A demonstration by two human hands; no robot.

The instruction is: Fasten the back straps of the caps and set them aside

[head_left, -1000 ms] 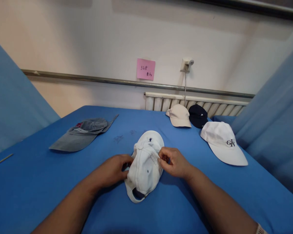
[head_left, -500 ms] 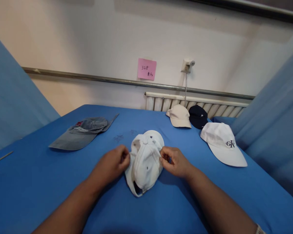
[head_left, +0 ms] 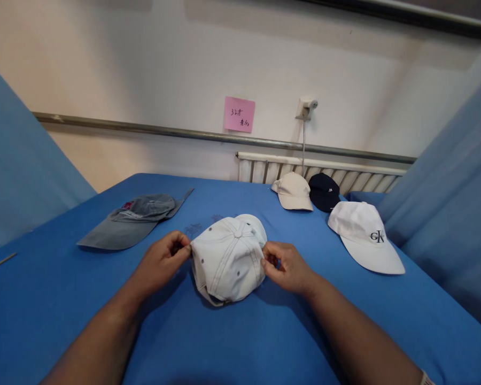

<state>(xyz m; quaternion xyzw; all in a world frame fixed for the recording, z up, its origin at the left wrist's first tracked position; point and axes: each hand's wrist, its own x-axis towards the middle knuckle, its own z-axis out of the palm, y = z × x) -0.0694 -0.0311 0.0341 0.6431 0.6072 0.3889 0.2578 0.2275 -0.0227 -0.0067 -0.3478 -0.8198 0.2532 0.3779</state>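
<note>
A pale, off-white baseball cap (head_left: 227, 262) sits in the middle of the blue-covered table (head_left: 224, 347), its crown up and its brim pointing away from me. My left hand (head_left: 164, 262) pinches the cap's left edge between thumb and fingers. On the opposite side, my right hand (head_left: 284, 266) is closed on the right edge. The crown is stretched out between both hands, with small eyelets and stitched seams showing. The strap opening at the back faces me. Most of the brim is hidden behind the crown.
A flattened grey cap (head_left: 132, 222) lies at left, near a thin stick (head_left: 0, 263). At right are a beige cap (head_left: 292, 191), a navy cap (head_left: 324, 192) and a white cap (head_left: 364, 235) with black letters. A radiator (head_left: 260, 168) and blue curtains (head_left: 452, 203) border the table.
My left hand has moved left, pulling the cap's left side outward. The crown, folded and creased before, is now spread wider. My right hand has stayed in place on the cap.
</note>
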